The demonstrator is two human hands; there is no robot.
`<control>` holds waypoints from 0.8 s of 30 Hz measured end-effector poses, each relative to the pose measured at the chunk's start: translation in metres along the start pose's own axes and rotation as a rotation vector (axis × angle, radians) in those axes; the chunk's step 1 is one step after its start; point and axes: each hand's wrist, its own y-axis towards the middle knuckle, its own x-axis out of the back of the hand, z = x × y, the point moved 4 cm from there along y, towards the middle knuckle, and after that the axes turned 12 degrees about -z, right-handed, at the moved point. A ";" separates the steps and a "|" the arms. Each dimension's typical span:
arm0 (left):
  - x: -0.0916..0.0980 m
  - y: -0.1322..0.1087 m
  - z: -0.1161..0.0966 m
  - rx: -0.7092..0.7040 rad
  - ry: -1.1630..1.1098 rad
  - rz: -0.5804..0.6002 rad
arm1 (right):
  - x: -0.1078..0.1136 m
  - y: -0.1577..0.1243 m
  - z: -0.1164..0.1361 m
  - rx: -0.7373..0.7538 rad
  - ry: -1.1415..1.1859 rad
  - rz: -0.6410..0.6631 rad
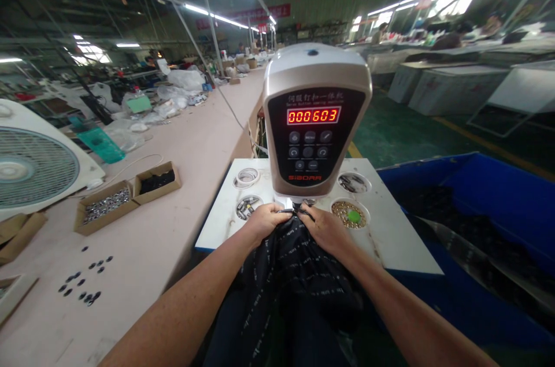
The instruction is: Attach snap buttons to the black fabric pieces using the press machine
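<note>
A black garment (pixel 299 257) with small white lettering hangs down toward my lap. My left hand (pixel 265 222) pinches its top edge from the left, and my right hand (pixel 323 228) grips the same edge from the right. Between my fingertips the edge sits under the head of a button machine (pixel 310 141), whose red display reads 000603. What lies right at the machine's tip is too small and covered to make out. Around the machine is a white table top (pixel 392 240) with round wells, one holding brass-coloured fasteners (pixel 347 211) and a green piece.
On the left bench (pixel 173 228) are a small box of metal parts (pixel 106 205), a box of black parts (pixel 156 181), scattered dark buttons (pixel 81 282) and a white fan (pixel 34 165). A blue bin (pixel 459 176) with dark cloth stands at right.
</note>
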 end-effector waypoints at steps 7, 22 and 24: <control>-0.002 0.003 0.001 0.008 0.040 -0.037 | 0.006 -0.006 0.005 0.085 -0.066 -0.023; 0.007 0.007 0.001 -0.128 0.108 0.047 | 0.003 -0.004 0.006 0.148 -0.249 -0.042; 0.008 0.008 -0.001 -0.137 0.118 0.047 | 0.002 -0.004 0.005 0.145 -0.249 -0.041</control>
